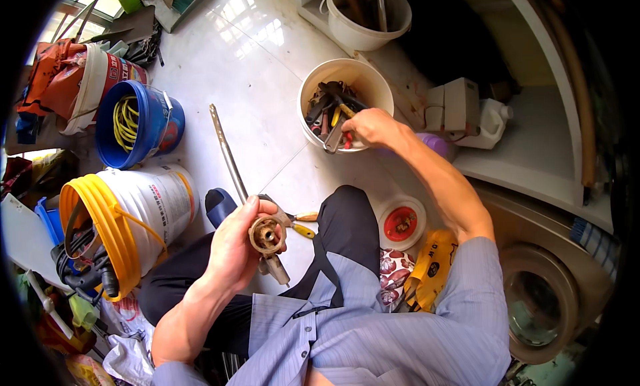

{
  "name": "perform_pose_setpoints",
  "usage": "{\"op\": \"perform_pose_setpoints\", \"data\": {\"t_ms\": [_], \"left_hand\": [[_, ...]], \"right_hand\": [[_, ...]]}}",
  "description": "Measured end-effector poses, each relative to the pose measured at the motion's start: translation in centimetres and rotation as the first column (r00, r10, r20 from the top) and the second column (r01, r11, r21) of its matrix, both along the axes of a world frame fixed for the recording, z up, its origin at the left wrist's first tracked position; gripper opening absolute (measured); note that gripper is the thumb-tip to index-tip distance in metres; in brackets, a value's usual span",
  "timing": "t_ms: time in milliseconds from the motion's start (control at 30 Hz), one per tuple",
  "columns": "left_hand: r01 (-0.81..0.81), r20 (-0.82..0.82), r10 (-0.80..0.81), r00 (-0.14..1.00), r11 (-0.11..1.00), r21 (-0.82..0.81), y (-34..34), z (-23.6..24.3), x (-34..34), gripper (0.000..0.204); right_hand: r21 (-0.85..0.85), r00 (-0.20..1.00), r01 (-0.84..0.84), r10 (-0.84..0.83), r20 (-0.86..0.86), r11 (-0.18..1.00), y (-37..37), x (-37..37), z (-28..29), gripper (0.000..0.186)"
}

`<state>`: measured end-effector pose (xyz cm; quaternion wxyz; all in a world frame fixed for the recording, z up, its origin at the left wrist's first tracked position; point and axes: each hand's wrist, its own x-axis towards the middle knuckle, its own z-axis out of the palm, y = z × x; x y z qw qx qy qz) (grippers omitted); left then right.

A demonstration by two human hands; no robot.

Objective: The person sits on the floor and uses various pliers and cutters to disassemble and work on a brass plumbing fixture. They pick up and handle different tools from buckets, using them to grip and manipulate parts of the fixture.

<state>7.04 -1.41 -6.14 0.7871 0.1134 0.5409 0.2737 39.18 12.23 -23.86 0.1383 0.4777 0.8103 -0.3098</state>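
My left hand point(230, 243) is closed around a dirty, round metal housing point(268, 235) with a hole in its middle and a narrower stub below. Beyond that hand a long metal rod point(230, 156) slants up and left; whether it joins the housing is hidden. My right hand point(375, 127) reaches into a white bucket point(381, 93) of hand tools, its fingers bent together beside a flat grey metal tool point(335, 136). What they grip is not clear. Two yellow-handled tools point(304, 231) lie on the floor past my left hand.
On the left stand a blue bucket point(163, 123) with yellow cord and a tipped white bucket with a yellow rim point(73, 193). Another white bucket point(357, 36) is at the back. To the right are a round lid point(417, 209), a yellow bag point(430, 269), a white jug point(490, 126) and a washing machine point(507, 219).
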Motion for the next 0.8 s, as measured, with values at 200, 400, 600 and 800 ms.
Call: {"op": "perform_pose_setpoints", "data": {"t_ms": [200, 400, 600, 800], "left_hand": [[-0.003, -0.043, 0.002, 0.999, 1.0, -0.013, -0.6, -0.2, 0.1, 0.044], [-0.019, -0.039, 0.019, 0.999, 1.0, -0.006, -0.4, -0.5, 0.3, 0.044], [-0.025, 0.02, 0.025, 0.999, 1.0, -0.017, -0.7, -0.1, 0.3, 0.044], [-0.065, 0.09, 0.063, 0.994, 0.998, 0.014, -1.1, 0.0, 0.3, 0.042]], "right_hand": [[0.007, 0.975, -0.219, 0.218, 0.051, 0.976, -1.0, -0.2, -1.4, 0.022], [0.036, 0.908, -0.411, 0.406, 0.102, 0.911, 0.2, -0.3, -1.7, 0.013], [0.186, 0.94, -0.094, 0.149, -0.306, 0.978, -2.1, 4.2, 6.3, 0.013], [-0.128, 0.597, 0.481, -0.43, -0.677, 0.868, -9.4, 3.9, 16.7, 0.014]]}}
